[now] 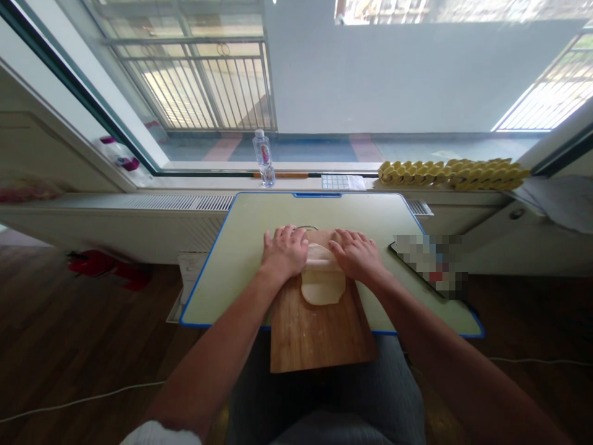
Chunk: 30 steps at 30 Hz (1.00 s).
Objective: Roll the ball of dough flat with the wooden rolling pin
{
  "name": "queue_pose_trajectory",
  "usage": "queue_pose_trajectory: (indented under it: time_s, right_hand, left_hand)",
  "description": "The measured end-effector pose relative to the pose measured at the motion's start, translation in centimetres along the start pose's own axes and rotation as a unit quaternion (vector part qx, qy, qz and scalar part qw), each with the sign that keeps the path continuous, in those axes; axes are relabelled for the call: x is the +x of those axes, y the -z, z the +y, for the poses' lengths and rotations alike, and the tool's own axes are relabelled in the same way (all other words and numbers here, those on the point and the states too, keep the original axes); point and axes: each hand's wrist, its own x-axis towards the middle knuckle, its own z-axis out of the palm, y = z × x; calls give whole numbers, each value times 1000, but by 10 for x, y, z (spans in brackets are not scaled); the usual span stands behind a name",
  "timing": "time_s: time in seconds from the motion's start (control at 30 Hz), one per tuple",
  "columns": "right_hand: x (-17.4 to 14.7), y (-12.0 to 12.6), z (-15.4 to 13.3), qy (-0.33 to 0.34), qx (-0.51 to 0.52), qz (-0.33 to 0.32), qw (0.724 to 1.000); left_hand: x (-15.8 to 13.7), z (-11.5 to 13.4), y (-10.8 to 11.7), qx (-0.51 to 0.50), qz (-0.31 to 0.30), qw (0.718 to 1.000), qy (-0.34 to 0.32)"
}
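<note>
A flat, rounded sheet of pale dough (pixel 323 292) lies on a wooden cutting board (pixel 319 343). Across the dough runs a light-coloured bar that looks like a rolling pin (pixel 320 265), its ends hidden beneath my palms. My left hand (pixel 285 250) rests over the left end, fingers stretched toward the window. Over the right end lies my right hand (pixel 357 252), its fingers likewise extended and its thumb pointing inward. Both hands are open and palm down. The board's near end projects past the table edge above my lap.
The board sits on a pale, blue-edged folding table (pixel 222 278). A blurred-out flat object (pixel 428 266) lies at the right. Along the sill stand a plastic bottle (pixel 264 159) and yellow egg-tray-like holders (pixel 451 173). Red fire extinguishers (pixel 109 267) are on the floor at left.
</note>
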Motion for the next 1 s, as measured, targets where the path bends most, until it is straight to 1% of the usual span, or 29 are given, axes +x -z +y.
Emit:
queue_pose_trajectory:
  time_s: [0.1, 0.17, 0.33, 0.43, 0.63, 0.83, 1.0]
  right_hand:
    - [15, -1, 2, -15, 12, -11, 1000]
    - [23, -1, 2, -20, 14, -9, 1000]
    - [29, 1, 1, -21, 11, -11, 1000]
    - [24, -2, 3, -16, 15, -11, 1000]
    - [13, -4, 4, -3, 8, -1, 1000]
    - [-2, 0, -1, 5, 2, 10, 1000]
    - [-20, 1, -7, 3, -8, 23, 1000]
  left_hand:
    - [14, 0, -2, -6, 9, 1000, 20]
    - [21, -1, -4, -8, 2, 999, 31]
    - [26, -3, -5, -8, -15, 999, 37]
    - [22, -3, -4, -8, -11, 1000, 27]
    - [12, -1, -2, -12, -24, 999, 17]
    - [-2, 0, -2, -9, -6, 1000, 15]
    - [-18, 2, -2, 3, 8, 1000, 6]
